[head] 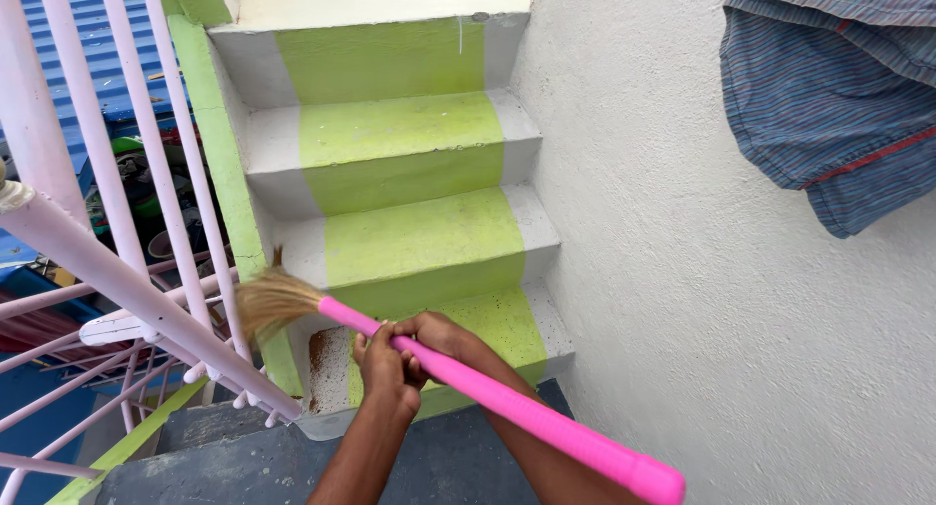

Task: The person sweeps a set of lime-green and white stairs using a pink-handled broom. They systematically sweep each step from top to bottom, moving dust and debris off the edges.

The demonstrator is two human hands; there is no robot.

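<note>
Both my hands grip the pink plastic handle (526, 412) of a grass broom. My left hand (387, 369) is wrapped around the handle nearer the head, and my right hand (437, 335) clasps it just beside, slightly further up. The straw-coloured bristles (268, 301) point left and rest at the left edge of the lowest step (492, 320). A patch of brown dirt (320, 347) lies on that step just under the bristles. The handle's free end (653, 481) sticks out toward the lower right.
Grey steps with a green painted stripe (400, 139) lead away from me. A pale pink metal railing (127, 271) runs along the left. A white plastered wall (702, 300) bounds the right, with a blue striped cloth (838, 105) hanging at its top. A dark grey landing (244, 461) lies below.
</note>
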